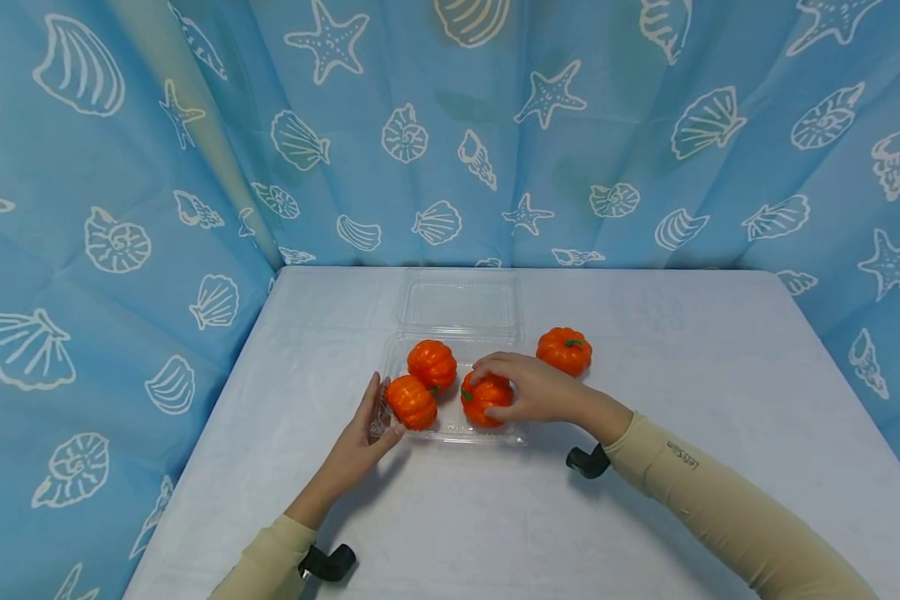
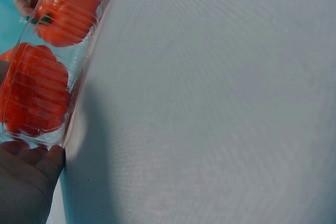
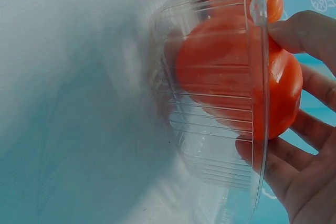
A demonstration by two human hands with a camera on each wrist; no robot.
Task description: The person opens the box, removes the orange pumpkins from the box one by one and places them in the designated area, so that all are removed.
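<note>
A clear plastic clamshell box (image 1: 450, 436) stands with its lid (image 1: 461, 304) folded back flat behind it. My right hand (image 1: 528, 387) grips an orange toy pumpkin (image 1: 487, 400) in the right half of the box, thumb and fingers spread round its sides. In the right wrist view the lower part of this pumpkin (image 3: 220, 66) shows through the box's ribbed wall. Two more pumpkins, one at the front (image 1: 411, 403) and one behind it (image 1: 432, 364), lie in the left half. With fairly straight fingers, my left hand (image 1: 360, 437) rests against the box's left end.
Another orange pumpkin (image 1: 565, 352) with a green stem lies on the white-covered table (image 1: 645, 333), right of the box and behind my right wrist. Blue curtains (image 1: 450, 183) with shell and starfish prints hang along the back and sides.
</note>
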